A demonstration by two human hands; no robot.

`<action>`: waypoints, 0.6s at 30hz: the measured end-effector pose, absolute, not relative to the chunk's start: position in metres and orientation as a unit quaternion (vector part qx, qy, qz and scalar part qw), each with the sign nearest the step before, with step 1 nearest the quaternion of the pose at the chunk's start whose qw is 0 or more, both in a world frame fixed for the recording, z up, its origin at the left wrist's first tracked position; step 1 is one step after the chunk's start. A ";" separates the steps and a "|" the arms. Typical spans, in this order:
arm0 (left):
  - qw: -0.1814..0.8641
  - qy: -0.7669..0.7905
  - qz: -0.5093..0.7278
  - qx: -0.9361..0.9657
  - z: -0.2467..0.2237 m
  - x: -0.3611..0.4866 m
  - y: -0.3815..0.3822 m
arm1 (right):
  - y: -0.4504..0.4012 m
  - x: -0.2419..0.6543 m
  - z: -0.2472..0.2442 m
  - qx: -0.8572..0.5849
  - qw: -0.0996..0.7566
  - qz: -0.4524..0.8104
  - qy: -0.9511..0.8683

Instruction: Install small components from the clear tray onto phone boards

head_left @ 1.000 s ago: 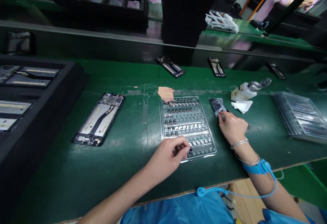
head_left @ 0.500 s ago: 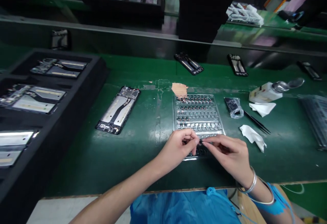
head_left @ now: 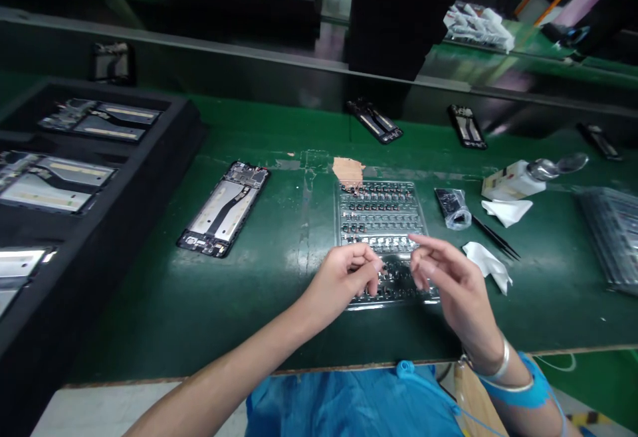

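A clear plastic tray with rows of small parts lies on the green table. Over its lower left part is my left hand, thumb and fingertips pinched together; whatever they hold, if anything, is too small to make out. My right hand hovers over the tray's lower right, its index finger and thumb apart, holding nothing. To the left lies an opened phone with its inner parts showing. Black tweezers rest right of the tray beside a small plastic-wrapped item.
A black foam tray holding opened phones fills the left side. A white bottle and white wipes are at the right, with stacked clear trays beyond. Several phones lie along the back.
My right hand has moved away from my left hand and its fingers have spread. My left hand stays pinched, slightly further left. The view has shifted a little.
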State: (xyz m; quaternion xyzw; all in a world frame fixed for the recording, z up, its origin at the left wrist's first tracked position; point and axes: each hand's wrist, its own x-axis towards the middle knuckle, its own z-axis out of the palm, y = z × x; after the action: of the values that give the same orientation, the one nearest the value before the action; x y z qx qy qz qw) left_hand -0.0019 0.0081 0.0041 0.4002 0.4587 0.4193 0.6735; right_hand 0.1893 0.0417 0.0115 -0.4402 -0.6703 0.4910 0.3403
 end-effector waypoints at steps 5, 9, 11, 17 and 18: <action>0.680 0.451 0.425 0.392 0.006 -0.003 0.007 | 0.057 0.193 0.009 -0.426 0.342 0.662 -0.513; 0.681 0.443 0.420 0.405 0.005 -0.003 0.007 | 0.057 0.193 0.004 -0.433 0.328 0.651 -0.530; 0.672 0.445 0.410 0.427 0.005 -0.003 0.007 | 0.056 0.193 0.003 -0.438 0.323 0.642 -0.540; 0.461 0.493 0.387 0.628 0.004 0.002 0.002 | 0.042 0.202 0.002 -0.465 0.317 0.517 -0.645; 0.422 0.493 0.381 0.659 0.003 0.003 0.001 | 0.039 0.204 0.001 -0.471 0.314 0.491 -0.662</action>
State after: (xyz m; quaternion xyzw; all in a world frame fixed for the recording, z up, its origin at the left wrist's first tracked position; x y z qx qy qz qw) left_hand 0.0034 0.0011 0.0026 0.6587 0.4928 0.3807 0.4223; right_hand 0.2039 0.0394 0.0007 -0.4709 -0.6622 0.4912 0.3139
